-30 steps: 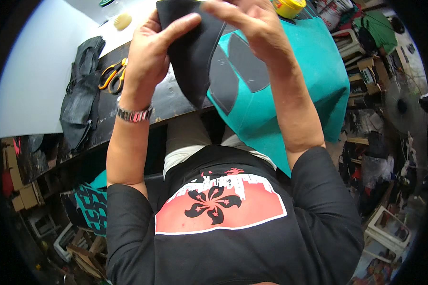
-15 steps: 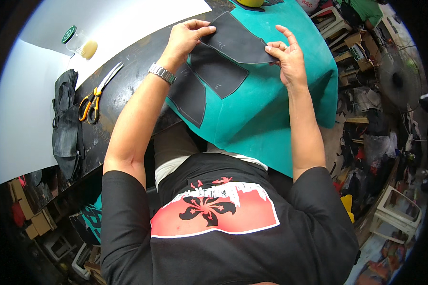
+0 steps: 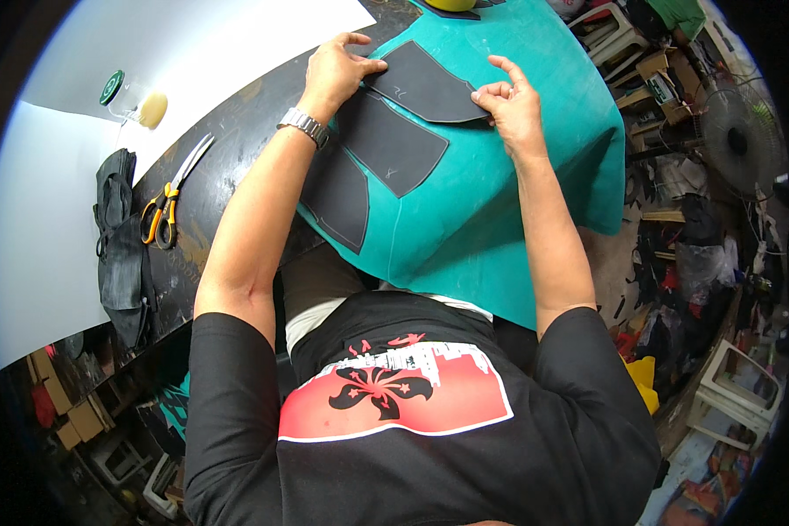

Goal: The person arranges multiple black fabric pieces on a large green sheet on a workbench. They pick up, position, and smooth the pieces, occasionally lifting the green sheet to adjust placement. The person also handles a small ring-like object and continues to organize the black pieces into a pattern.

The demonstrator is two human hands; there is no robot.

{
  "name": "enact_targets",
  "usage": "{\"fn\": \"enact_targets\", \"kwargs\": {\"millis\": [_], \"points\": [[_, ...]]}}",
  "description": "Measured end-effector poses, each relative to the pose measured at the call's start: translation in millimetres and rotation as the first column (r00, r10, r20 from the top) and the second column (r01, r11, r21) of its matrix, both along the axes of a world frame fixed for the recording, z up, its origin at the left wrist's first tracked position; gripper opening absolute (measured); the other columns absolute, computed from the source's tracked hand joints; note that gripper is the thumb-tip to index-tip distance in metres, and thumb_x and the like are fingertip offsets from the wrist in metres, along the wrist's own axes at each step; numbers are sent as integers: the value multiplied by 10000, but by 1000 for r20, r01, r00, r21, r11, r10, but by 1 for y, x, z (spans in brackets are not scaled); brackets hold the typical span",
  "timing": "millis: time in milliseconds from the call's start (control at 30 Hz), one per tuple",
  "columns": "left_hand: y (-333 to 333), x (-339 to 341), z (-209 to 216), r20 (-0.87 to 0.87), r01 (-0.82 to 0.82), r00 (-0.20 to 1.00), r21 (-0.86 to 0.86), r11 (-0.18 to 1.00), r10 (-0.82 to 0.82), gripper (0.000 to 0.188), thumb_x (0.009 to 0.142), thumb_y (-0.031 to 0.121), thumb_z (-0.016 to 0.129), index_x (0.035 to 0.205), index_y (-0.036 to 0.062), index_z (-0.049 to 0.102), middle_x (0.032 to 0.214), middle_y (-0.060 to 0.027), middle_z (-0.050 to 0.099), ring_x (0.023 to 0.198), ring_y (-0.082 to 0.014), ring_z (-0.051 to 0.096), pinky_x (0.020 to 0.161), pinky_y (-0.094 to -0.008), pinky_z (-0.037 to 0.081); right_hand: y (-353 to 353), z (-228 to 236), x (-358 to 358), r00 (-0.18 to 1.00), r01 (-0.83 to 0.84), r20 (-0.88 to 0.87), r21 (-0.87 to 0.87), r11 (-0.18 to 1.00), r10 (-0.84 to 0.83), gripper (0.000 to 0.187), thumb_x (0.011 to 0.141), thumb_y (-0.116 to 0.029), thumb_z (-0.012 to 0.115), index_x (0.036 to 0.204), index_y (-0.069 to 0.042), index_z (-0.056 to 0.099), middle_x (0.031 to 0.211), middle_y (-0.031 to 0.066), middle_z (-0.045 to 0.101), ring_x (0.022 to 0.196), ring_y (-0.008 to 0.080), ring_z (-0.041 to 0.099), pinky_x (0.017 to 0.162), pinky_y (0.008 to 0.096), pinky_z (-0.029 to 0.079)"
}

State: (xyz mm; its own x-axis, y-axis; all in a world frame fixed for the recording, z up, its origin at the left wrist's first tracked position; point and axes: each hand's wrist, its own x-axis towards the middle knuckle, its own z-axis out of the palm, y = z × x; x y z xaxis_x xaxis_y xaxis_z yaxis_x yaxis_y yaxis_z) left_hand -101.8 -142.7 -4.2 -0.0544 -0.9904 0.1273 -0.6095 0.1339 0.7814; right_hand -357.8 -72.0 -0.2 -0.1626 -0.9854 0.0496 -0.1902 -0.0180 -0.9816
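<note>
Already, near piece point(image 3: 337, 197) and middle piece point(image 3: 403, 145) lie along the left edge of the green sheet point(image 3: 500, 228) | beyond them, my right hand point(image 3: 517, 116) pinches the far piece point(image 3: 434, 83), left hand point(image 3: 334, 75) touching it, grip unclear | not yet released

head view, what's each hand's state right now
Left hand: at the left edge of the black piece; grip cannot be told.
Right hand: closed, holding that piece's right end.

Dark table point(image 3: 223, 171) beneath scissors point(image 3: 174, 190), teal sheet point(image 3: 473, 202)
</note>
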Motion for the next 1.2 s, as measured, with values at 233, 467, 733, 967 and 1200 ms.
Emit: {"fn": "enact_targets", "kwargs": {"millis": [233, 467, 733, 967, 1200], "points": [[-2, 0, -1, 8, -35, 999, -35, 999, 35, 496, 744, 231, 865, 1180, 87, 678, 855, -86, 757, 804, -158, 710, 769, -302, 539, -5, -7, 3, 997, 22, -69, -48, 999, -25, 590, 786, 44, 726, 1339, -46, 541, 801, 40, 663, 688, 67, 583, 626, 223, 492], [-15, 7, -8, -169, 31, 985, 81, 996, -16, 472, 776, 190, 856, 1166, 54, 630, 860, -64, 709, 772, -113, 668, 665, -215, 523, -8, 13, 2, 989, -12, 145, 49, 999, 5, 538, 807, 34, 727, 1309, -62, 560, 806, 35, 682, 703, 84, 616, 597, 238, 482], [-24, 18, -3, -520, 115, 853, 287, 951, 54, 467, 801, 162, 838, 1188, 51, 600, 913, -47, 672, 775, -85, 627, 623, -175, 515, -21, 43, 21, 881, -138, 418, -222, 965, 222, 502, 837, 27, 722, 1303, -48, 551, 897, 45, 706, 765, 91, 670, 585, 216, 507], [-29, 15, -16, -259, 58, 965, 53, 997, -42, 454, 762, 139, 842, 1166, 58, 651, 846, -68, 736, 742, -134, 689, 707, -264, 539, -22, 27, 16, 987, -26, 156, -14, 1000, 28, 466, 798, 39, 725, 1237, -69, 615, 816, 36, 684, 694, 97, 626, 563, 248, 464], [-17, 8, -9, 11, -45, 999, -46, 998, 46, 469, 750, 173, 857, 1160, 53, 664, 852, -83, 755, 771, -135, 710, 719, -257, 541, -12, 1, 12, 999, 22, -36, 28, 999, -21, 407, 800, 42, 717, 1191, -44, 648, 808, 37, 673, 685, 80, 605, 575, 230, 491]]}}
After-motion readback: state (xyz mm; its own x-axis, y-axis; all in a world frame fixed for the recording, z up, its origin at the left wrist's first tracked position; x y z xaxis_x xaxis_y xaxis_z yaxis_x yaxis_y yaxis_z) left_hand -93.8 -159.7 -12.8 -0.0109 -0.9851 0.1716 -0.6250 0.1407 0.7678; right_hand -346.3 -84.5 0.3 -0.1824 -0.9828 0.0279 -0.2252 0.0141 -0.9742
